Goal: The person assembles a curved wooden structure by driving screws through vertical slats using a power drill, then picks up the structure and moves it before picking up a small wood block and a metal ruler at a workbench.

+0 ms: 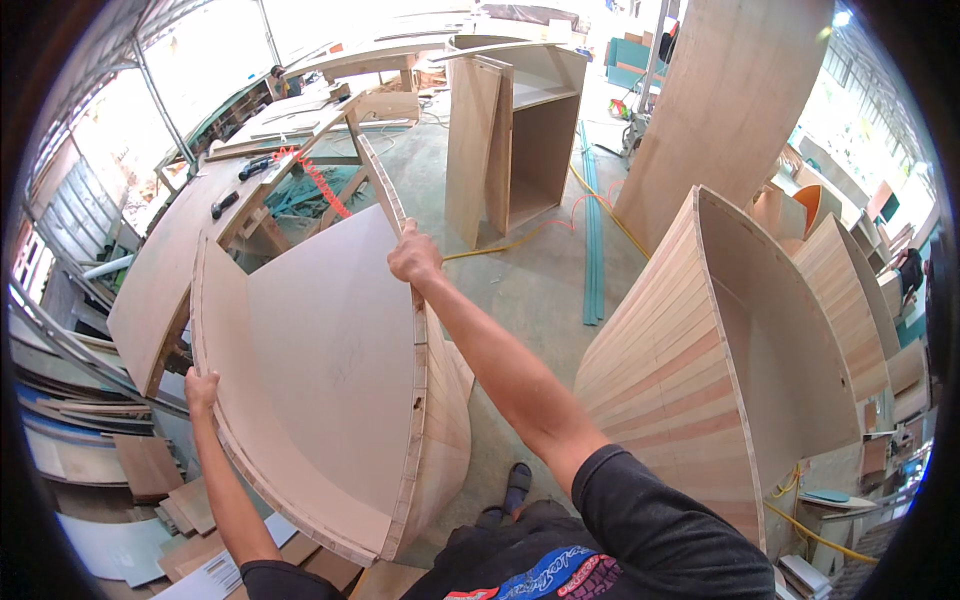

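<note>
A large curved plywood cabinet shell (330, 330), pale inside and pointed at its near end, stands in front of me with its hollow side facing up toward me. My left hand (202, 390) is closed around its left rim. Farther along, my right hand (414, 254) grips the right rim, with that arm stretched across the shell's right side. Short cuts or joints line the right rim, and a small dark hole shows low on it. The shell's outer right side bulges toward the floor; its underside is hidden.
A similar slatted shell (670, 350) stands at my right, another (845, 290) behind it. Ahead are an open wooden cabinet (545, 150) and a tall curved panel (725, 110). Power tools (226, 204) lie on a workbench (150, 310). Green strips (594, 250) and a yellow hose (500, 249) cross the floor.
</note>
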`<move>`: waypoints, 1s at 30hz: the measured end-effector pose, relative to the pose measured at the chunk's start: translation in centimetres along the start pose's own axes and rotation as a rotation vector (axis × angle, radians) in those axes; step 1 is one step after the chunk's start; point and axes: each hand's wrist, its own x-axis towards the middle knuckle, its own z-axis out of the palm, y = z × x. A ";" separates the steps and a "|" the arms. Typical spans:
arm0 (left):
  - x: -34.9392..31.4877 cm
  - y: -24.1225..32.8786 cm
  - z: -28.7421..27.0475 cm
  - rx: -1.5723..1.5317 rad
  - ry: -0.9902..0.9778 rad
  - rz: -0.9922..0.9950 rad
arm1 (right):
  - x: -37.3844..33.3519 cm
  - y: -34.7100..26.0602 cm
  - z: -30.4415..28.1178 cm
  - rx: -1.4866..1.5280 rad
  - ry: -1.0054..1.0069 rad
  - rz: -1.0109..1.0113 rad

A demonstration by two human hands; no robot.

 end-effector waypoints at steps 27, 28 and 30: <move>-2.9 1.4 -1.1 0.566 0.296 -0.085 | 3.6 4.9 -3.9 0.198 -0.589 -0.327; -3.2 1.1 -0.6 0.597 0.303 -0.124 | 4.6 6.3 -3.5 0.215 -0.655 -0.371; -3.2 1.5 -0.5 0.636 0.298 -0.186 | 8.2 11.2 -1.7 0.449 -0.673 -0.633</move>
